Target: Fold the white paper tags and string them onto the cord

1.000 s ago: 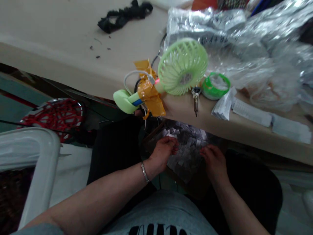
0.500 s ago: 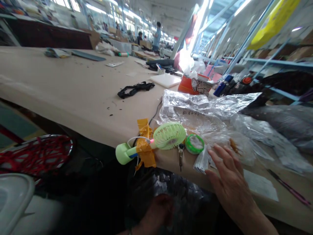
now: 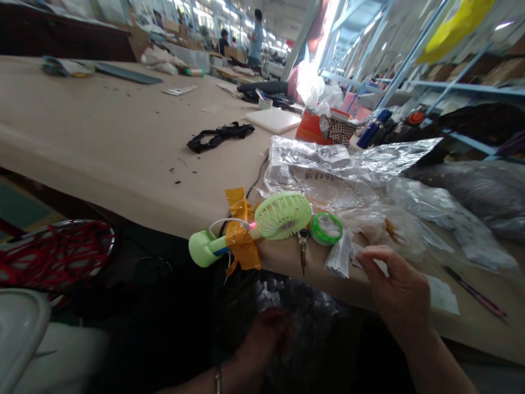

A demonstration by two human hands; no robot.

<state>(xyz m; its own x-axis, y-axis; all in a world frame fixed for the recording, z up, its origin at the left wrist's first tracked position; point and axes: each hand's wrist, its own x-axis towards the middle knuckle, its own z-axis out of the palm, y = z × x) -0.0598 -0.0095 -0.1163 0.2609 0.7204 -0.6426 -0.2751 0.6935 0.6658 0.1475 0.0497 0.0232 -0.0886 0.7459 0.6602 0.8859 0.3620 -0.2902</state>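
My right hand (image 3: pixel 396 290) is above the table's near edge, its thumb and index finger pinched together. Their tips meet the edge of a small white printed label (image 3: pixel 355 255); whether they grip it is not clear. Just left of them lies a fanned stack of white labels (image 3: pixel 338 261). My left hand (image 3: pixel 268 331) is low in shadow below the table edge, fingers curled in, and what they hold, if anything, is hidden. Behind it is a dark, shiny heap of small pieces (image 3: pixel 274 290). A green tape roll (image 3: pixel 326 229) and a small screwdriver-like tool (image 3: pixel 303 251) lie nearby.
A light green fan (image 3: pixel 283 216) is fixed to the table edge with orange tape (image 3: pixel 241 232). Clear plastic bags (image 3: pixel 320 175) spread behind it. Pink-handled scissors or tweezers (image 3: pixel 476 293) lie at right. A black strip (image 3: pixel 221 135) rests farther back.
My right hand has gone from spread fingers to a pinch beside the labels. My left hand stays low with curled fingers, showing more forearm. The view has tilted slightly down.
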